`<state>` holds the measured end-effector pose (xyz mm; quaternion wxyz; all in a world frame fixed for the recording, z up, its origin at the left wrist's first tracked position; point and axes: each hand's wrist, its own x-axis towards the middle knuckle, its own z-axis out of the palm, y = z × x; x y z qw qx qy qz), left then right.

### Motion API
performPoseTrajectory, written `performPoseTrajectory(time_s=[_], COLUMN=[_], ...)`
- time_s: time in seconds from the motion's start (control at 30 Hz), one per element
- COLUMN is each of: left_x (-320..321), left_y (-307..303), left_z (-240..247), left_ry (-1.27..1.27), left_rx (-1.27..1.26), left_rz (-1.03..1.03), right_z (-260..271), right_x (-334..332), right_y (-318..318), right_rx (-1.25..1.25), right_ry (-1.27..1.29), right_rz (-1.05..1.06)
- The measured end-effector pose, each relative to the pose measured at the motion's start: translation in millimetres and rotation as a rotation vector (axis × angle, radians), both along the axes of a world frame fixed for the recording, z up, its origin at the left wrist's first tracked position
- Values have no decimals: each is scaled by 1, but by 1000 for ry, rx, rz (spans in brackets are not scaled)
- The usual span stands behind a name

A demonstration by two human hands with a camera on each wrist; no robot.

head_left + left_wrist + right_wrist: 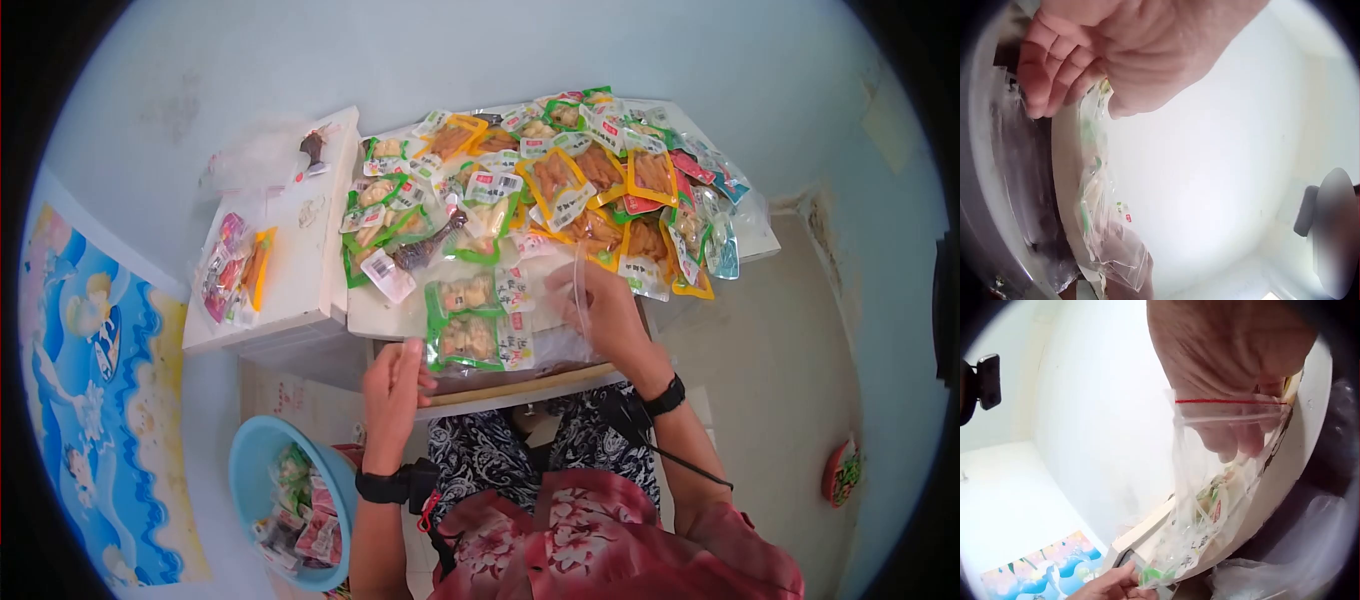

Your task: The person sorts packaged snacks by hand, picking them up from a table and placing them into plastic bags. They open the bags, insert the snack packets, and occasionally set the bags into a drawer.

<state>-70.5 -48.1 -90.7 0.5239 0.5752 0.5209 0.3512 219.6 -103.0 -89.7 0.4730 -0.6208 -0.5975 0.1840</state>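
A clear zip bag (550, 335) with a red line along its mouth lies at the table's front edge. Inside it, side by side, are two green-edged snack packets (468, 315). My right hand (610, 310) is at the bag's mouth. In the right wrist view, its fingers (1227, 450) show through the clear film, reaching toward the packets. At the opposite end, my left hand (393, 385) is beside the bag's lower left corner, fingers loosely bent, fingertips close to the green edge. In the left wrist view nothing shows in that palm (1141, 56).
A heap of snack packets (560, 180) covers the back of the table. On the white surface (290, 240) at left lie a filled bag (235, 270) and a dark packet (313, 148). A blue basin (240, 470) holding packets stands below left. Clear plastic (1254, 578) shows under the tabletop.
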Motion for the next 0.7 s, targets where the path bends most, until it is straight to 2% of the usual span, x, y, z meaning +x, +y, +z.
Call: performPoseTrajectory(time_s=[0.07,0.13,0.23,0.33,0.43,0.47,0.53,0.57,0.67,0.7], left_x=[13,19,27,37,46,48,46,42,27,27], left_y=[1,0,-3,-14,-23,-25,-20,-16,1,4], left_z=[5,-4,-19,-26,-27,-26,-16,-13,-15,-8], left_ry=[-57,-253,-445,-486,-469,-463,-266,-168,295,338], left_rx=[-149,-216,-281,-230,-197,-195,-99,-51,492,612], left_rz=[-55,-111,-124,-98,-117,-136,-110,-98,20,-17], right_z=[4,9,27,37,10,3,-1,1,12,15], right_x=[1,2,5,3,9,9,4,5,13,15], right_y=[-7,-12,-8,-6,5,5,5,5,6,8], right_rx=[-104,-213,-505,-507,-249,-233,-199,-216,-270,-290], right_ry=[33,16,126,224,136,204,337,300,206,185], right_rz=[52,142,159,175,255,258,258,255,250,250])
